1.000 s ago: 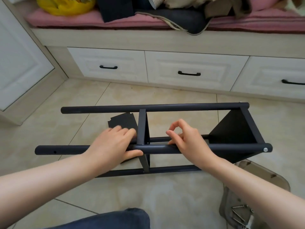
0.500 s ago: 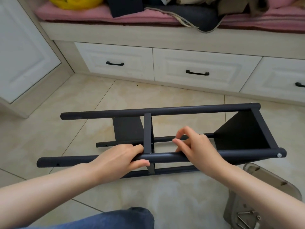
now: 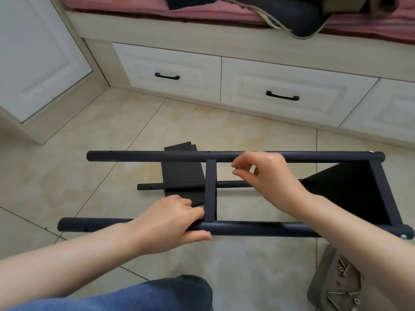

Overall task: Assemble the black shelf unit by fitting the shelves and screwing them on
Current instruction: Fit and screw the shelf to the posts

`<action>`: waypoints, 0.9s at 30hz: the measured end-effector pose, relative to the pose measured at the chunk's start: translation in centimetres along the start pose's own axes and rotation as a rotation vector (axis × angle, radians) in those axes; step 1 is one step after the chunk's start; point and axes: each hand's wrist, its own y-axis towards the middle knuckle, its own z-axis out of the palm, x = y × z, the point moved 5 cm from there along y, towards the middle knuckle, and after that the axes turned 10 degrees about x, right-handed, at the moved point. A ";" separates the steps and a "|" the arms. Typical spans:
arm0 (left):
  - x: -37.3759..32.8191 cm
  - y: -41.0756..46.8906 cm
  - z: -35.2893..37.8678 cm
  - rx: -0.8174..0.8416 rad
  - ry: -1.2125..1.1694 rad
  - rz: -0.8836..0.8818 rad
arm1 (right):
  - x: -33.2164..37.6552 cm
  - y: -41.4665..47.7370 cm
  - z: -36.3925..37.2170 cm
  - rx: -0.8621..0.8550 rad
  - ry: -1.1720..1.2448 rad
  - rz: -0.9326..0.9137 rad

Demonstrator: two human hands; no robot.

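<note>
Black shelf unit (image 3: pixel 381 194): lies on its side on the tiled floor (image 3: pixel 112 135), long tubes running left to right, in front of the person.
Near tube (image 3: pixel 258 228): closest to the camera, raised off the floor, with a silver screw head at its right end.
Far tube (image 3: pixel 146 156): parallel to the near one and further from the camera.
Low tube (image 3: pixel 152 187): seen between those two, down near the floor.
Middle shelf (image 3: pixel 211 189): seen edge-on, spanning from the far tube to the near tube about halfway along.
End shelf (image 3: pixel 350 194): a black panel fitted at the right end of the frame.
Loose panel (image 3: pixel 182 173): flat on the floor under the frame, left of the middle shelf.
Left hand (image 3: pixel 166 223): grips the near tube just left of the middle shelf, fingers curled over the top and thumb underneath.
Right hand (image 3: pixel 269 178): held up between the two upper tubes, right of the middle shelf; thumb and forefinger pinch a small grey piece (image 3: pixel 237 168), too small to identify.
Tray (image 3: pixel 323 277): on the floor at lower right, beside the right forearm, with loose screws (image 3: pixel 343 270) in it.
Knee (image 3: pixel 170 295): in blue jeans at the bottom edge.
Drawers (image 3: pixel 170 70): white with black handles, under a bench with a pink cushion (image 3: pixel 224 12).
</note>
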 end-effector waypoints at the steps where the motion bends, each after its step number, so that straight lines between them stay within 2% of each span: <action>1: -0.1 0.0 -0.1 -0.026 0.060 0.019 | 0.3 0.7 -0.1 -0.014 -0.043 -0.037; 4: -0.4 -0.2 -0.3 -0.069 -0.018 0.041 | 0.8 2.7 0.0 -0.023 -0.116 -0.112; 6: 0.0 -0.2 0.4 -0.021 -0.191 0.014 | 0.7 3.9 0.6 0.029 -0.128 -0.128; 8: 0.2 -0.2 0.9 -0.013 -0.252 -0.005 | 0.3 4.8 1.2 0.111 -0.114 -0.135; 11: 0.2 -0.4 0.2 -0.166 -0.180 0.030 | -0.3 5.4 1.3 0.134 -0.050 -0.124; 14: 0.0 -0.1 -0.4 -0.257 0.028 0.105 | -0.6 5.4 1.4 0.102 -0.042 -0.140; 17: 0.4 0.9 -1.0 -0.176 0.141 0.127 | -0.5 5.2 1.7 0.066 -0.045 -0.167; 21: 0.9 1.6 -1.0 -0.061 0.117 0.120 | -0.5 5.0 1.6 0.027 -0.093 -0.206; 27: 1.2 2.2 -0.9 -0.044 0.076 0.134 | -0.6 4.7 2.2 -0.011 -0.220 -0.311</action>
